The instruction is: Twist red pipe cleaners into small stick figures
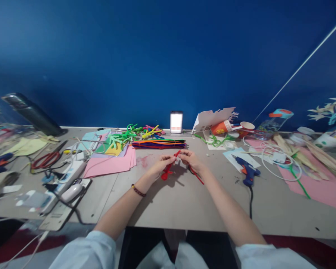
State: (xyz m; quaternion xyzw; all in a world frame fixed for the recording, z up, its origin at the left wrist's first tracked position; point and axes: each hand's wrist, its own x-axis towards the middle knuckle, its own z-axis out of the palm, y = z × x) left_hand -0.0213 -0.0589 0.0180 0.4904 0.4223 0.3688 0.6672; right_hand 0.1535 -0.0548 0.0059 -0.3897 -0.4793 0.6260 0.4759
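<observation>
Both hands meet above the middle of the table. My left hand (165, 163) is closed, its fingertips pinching a red pipe cleaner (166, 175) bent into a small looped shape that hangs below the fingers. The fingers of my right hand (192, 160) are pinched at the upper end of the red piece. From beneath that hand a loose red strand (198, 177) trails down to the right. Just beyond the hands lies a flat bundle of coloured pipe cleaners (158, 144). Fine detail between the fingertips is too small to make out.
A blue glue gun (246, 171) lies on the right, its cord running over the front edge. Pink paper sheets (109, 165), green twisted pipe cleaners (128, 133) and a power strip (63, 185) are on the left. A phone (176, 122) and stacked paper cups (222, 127) stand along the wall.
</observation>
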